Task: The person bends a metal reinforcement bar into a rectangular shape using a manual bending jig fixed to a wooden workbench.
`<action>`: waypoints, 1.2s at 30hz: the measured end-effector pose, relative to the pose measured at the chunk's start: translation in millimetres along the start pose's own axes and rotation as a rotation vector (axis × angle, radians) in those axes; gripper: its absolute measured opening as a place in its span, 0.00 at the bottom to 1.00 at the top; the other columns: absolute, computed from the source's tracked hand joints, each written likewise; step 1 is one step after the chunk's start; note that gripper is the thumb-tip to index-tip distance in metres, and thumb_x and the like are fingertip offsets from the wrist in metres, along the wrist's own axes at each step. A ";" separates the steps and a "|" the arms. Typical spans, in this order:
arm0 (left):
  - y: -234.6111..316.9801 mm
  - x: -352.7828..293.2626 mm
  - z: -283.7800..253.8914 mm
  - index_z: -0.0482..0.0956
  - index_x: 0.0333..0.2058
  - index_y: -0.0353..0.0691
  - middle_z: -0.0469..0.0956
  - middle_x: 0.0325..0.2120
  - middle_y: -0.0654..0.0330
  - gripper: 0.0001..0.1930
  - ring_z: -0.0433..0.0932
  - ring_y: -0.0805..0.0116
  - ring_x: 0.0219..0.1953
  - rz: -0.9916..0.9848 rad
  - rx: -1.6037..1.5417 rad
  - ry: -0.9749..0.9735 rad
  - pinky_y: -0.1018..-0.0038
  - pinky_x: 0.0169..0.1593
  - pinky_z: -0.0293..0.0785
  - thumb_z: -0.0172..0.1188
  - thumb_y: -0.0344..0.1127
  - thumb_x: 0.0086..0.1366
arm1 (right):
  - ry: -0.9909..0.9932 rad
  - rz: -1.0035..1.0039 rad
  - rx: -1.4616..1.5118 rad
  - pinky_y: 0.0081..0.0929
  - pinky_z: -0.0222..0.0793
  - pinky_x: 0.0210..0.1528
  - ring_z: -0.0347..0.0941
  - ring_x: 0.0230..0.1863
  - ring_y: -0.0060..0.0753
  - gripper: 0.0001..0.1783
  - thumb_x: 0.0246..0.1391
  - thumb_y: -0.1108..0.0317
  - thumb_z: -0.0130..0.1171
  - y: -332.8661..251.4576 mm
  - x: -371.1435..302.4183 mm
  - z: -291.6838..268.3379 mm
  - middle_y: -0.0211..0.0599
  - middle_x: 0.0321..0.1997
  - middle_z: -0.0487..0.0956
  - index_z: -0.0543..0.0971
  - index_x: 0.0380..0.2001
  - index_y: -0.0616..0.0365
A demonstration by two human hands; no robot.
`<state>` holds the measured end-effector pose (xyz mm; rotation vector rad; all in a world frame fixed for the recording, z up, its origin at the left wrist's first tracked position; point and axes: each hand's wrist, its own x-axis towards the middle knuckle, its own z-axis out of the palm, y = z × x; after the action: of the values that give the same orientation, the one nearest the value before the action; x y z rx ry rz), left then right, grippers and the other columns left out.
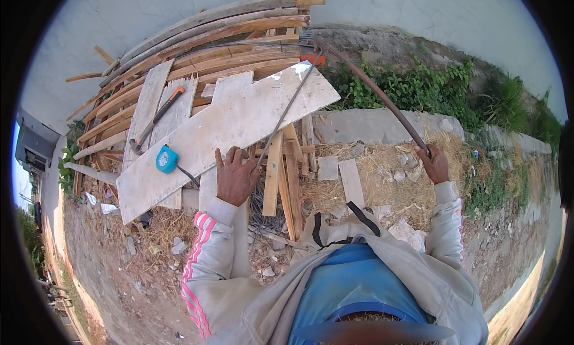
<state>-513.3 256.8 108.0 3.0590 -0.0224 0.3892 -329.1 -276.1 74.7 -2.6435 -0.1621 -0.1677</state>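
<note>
Orange-gripped hammer point(156, 119) just beyond pale board point(239, 127), teal tape measure point(167, 159) on its left part; my left hand point(237, 180) at its near edge, fingers apart, can't tell if gripping thin rod point(289, 109) crossing it; right of board, my right hand point(434, 165) clasps brown metal bar point(382, 97).

Room to pass opens between the rod point(292, 102) and the brown pipe point(384, 96), narrowing toward their far ends; on the left, the tape measure point(167, 159) on the board point(239, 130) and the hammer point(156, 119) beyond it obstruct.
</note>
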 end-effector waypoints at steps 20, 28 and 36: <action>100.7 71.2 -49.5 0.78 0.38 0.41 0.82 0.31 0.52 0.08 0.82 0.48 0.32 -0.516 0.113 0.153 0.56 0.33 0.76 0.58 0.38 0.68 | -0.222 -0.246 0.943 0.24 0.50 0.26 0.53 0.25 0.13 0.24 0.63 0.53 0.65 -44.3 190.1 103.7 0.16 0.20 0.61 0.68 0.21 0.54; 147.4 69.8 -165.2 0.74 0.32 0.36 0.75 0.23 0.51 0.09 0.74 0.49 0.23 -0.598 0.492 0.664 0.60 0.27 0.67 0.55 0.32 0.73 | -0.197 -0.333 1.111 0.26 0.58 0.28 0.56 0.24 0.18 0.20 0.63 0.53 0.65 -85.6 332.2 67.8 0.20 0.21 0.65 0.74 0.29 0.59; 194.0 25.4 -173.3 0.75 0.31 0.36 0.69 0.16 0.57 0.17 0.68 0.66 0.18 -0.844 0.337 0.846 0.67 0.24 0.61 0.48 0.40 0.77 | -0.075 -0.715 1.110 0.30 0.70 0.47 0.74 0.40 0.24 0.23 0.63 0.52 0.63 -159.8 418.0 16.6 0.31 0.36 0.78 0.78 0.52 0.59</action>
<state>-536.2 73.3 292.7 2.5304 1.3834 1.6083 61.3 -92.6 195.2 -1.4016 -0.9206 -0.1457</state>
